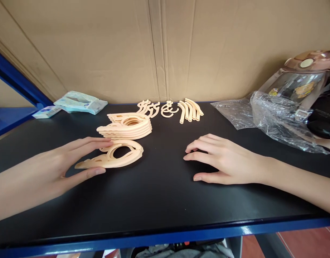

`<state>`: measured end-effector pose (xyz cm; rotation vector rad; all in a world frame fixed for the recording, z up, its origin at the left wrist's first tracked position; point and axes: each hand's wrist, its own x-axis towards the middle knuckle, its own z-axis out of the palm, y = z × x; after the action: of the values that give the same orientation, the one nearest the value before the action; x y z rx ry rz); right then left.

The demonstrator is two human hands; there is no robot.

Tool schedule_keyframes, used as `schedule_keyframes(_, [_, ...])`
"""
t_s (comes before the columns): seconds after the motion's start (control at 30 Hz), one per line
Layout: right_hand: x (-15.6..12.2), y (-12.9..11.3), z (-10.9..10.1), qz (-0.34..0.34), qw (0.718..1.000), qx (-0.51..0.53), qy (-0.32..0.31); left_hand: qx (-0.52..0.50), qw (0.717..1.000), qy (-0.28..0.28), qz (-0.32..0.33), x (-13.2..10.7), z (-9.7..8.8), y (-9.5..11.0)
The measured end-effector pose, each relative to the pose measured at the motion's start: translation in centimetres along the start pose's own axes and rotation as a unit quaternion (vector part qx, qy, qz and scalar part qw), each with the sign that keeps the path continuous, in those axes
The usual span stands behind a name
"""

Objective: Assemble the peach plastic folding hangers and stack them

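My left hand point(71, 157) has its thumb on the near edge and its fingers on the far edge of a curved beige plastic hanger piece point(130, 161) with a round opening, which lies on the black tabletop. Just behind it stands a stack of matching hanger pieces point(138, 130), close to my fingertips. My right hand point(221, 159) rests over the tabletop to the right, palm down, fingers slightly bent and apart, holding nothing. Farther back are small beige hooks point(154, 109), more hook parts point(168, 109), and a group of curved beige arms point(190, 110).
Tissue packs point(80, 103) lie at the back left. A clear plastic bag point(275, 120) spreads at the right, before a transparent bottle point(296, 84) with a brown lid. Cardboard point(106, 50) walls off the back. A blue metal edge point(165, 238) borders the front.
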<state>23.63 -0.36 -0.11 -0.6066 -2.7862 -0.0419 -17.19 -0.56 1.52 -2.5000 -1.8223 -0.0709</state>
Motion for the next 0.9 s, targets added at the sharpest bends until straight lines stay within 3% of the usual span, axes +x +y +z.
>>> schedule_keyframes(0.1, [0.1,-0.1,-0.1,0.004,1.000,0.002,-0.003,-0.008,0.999,-0.017,0.044,-0.1,0.2,-0.2])
schedule_keyframes(0.17, [0.1,-0.1,-0.1,0.008,1.000,0.004,-0.007,-0.006,0.999,-0.011,0.045,-0.1,0.0,0.2])
schedule_keyframes(0.33, [0.1,0.0,0.0,0.012,1.000,0.004,-0.013,-0.003,0.997,-0.056,0.061,0.0,-1.0,1.4])
schedule_keyframes(0.9, [0.0,-0.1,0.0,0.016,1.000,0.006,-0.016,0.026,0.996,-0.052,0.064,0.2,-1.5,1.2])
